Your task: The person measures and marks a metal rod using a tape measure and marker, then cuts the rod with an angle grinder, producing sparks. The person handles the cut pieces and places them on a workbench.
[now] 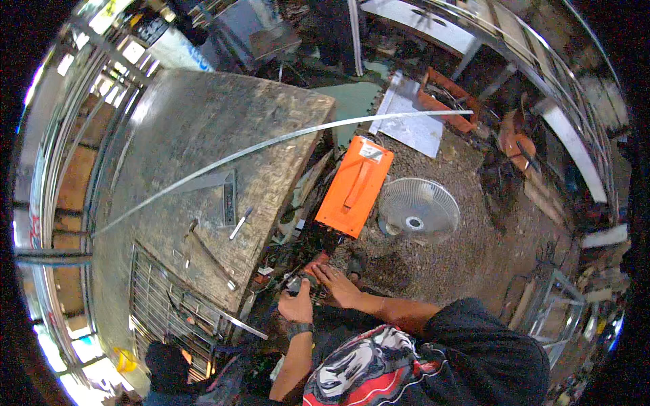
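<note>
Big worn desk [203, 135] fills the scene up and to the left of both hands, and on it a long thin metal strip [271, 143] runs right across, one end far out over the gravel floor [447, 264]. Nothing on that strip looks worked yet, as far as I can judge; it simply lies there. Below it, well above the left hand, rest a steel try square [220, 193] and a small pen-like marker [240, 223], both untouched. A wire grille [166, 298] sits at the desk's near edge, left of the left hand.

Up and right of the hands stands an orange box-shaped machine [355, 186] on the floor, with a round floor fan [418, 210] just beside it.

Now the hands, low by the desk's edge. The left hand [296, 308], watch on the wrist, has its grip clamped on a small dark tool [298, 284]; what kind, too small to tell. The right hand [338, 284] lies with fingers spread, grip apart, just beside that tool near some orange part. Looks like preparation only.
</note>
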The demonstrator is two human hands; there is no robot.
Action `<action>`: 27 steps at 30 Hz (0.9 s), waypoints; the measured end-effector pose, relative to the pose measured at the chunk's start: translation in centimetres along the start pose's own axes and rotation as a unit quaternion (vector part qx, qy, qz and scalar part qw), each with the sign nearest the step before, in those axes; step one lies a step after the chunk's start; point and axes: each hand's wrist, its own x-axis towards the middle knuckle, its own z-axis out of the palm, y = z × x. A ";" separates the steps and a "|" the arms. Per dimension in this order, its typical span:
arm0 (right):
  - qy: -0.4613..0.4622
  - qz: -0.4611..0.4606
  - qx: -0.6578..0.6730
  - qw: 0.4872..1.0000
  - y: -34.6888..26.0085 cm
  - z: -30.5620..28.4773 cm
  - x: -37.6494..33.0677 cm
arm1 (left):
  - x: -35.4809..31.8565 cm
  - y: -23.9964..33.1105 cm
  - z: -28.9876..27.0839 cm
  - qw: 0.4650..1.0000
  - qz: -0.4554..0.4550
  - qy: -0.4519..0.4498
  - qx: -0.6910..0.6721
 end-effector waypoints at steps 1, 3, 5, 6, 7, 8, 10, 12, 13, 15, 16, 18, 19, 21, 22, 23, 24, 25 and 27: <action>0.067 0.032 0.099 0.992 -1.4 -1.1 0.2 | -1.1 1.1 -0.6 0.999 -0.010 -0.031 -0.021; 0.126 0.023 0.037 0.991 -0.8 -2.6 -0.7 | -3.0 3.1 -1.3 0.993 -0.037 -0.090 -0.067; 0.185 -0.014 0.016 0.982 0.6 -4.6 -1.3 | -4.1 4.8 -1.5 0.991 0.058 -0.088 -0.080; 0.192 -0.022 0.063 0.979 1.1 -5.9 -1.5 | -4.8 5.7 -1.9 0.987 0.103 -0.085 -0.086; 0.196 -0.035 0.111 0.974 1.7 -7.0 -1.6 | -5.8 8.5 -3.9 0.983 0.069 -0.152 -0.080; 0.200 -0.044 0.161 0.965 2.0 -8.3 -1.7 | -5.9 10.0 -4.5 0.967 0.065 -0.188 -0.158; 0.244 0.012 0.314 0.917 0.9 -11.8 -2.2 | -6.1 11.0 -5.6 0.915 0.050 -0.252 -0.312; 0.298 0.086 0.343 0.886 -0.1 -12.9 -1.2 | -5.4 9.5 -5.4 0.907 0.125 -0.305 -0.264; 0.284 0.112 0.429 0.850 -1.1 -15.1 -1.0 | -4.9 9.5 -4.9 0.917 0.216 -0.280 -0.187; 0.278 0.158 0.541 0.778 -2.4 -19.5 -1.2 | -4.1 8.8 -2.7 0.880 0.325 -0.317 -0.141; 0.302 0.172 0.548 0.761 -1.4 -19.6 -1.4 | -4.6 8.9 -1.0 0.839 0.348 -0.382 -0.171; 0.296 0.139 0.632 0.702 -0.4 -21.0 -1.4 | -6.4 10.8 0.6 0.776 0.169 -0.555 -0.247; 0.251 0.106 0.665 0.695 0.6 -21.9 -2.0 | -7.2 12.2 1.6 0.781 0.158 -0.543 -0.264; 0.244 0.091 0.755 0.602 1.1 -22.6 -2.3 | -7.9 14.2 0.6 0.806 0.173 -0.529 -0.199; 0.247 0.083 0.792 0.552 1.2 -22.9 -2.4 | -8.4 15.4 -0.3 0.813 0.184 -0.527 -0.167; 0.241 0.103 0.788 0.557 1.2 -23.2 -2.2 | -9.2 16.7 -1.6 0.823 0.152 -0.523 -0.163; 0.231 0.101 0.795 0.551 1.5 -23.1 -2.2 | -9.6 16.4 -0.5 0.826 0.190 -0.500 -0.178; 0.245 0.115 0.792 0.548 1.1 -23.7 -2.3 | -9.9 15.6 0.5 0.832 0.223 -0.470 -0.192; 0.280 0.172 0.732 0.597 0.9 -24.4 -2.6 | -10.6 15.7 0.4 0.871 0.255 -0.413 -0.073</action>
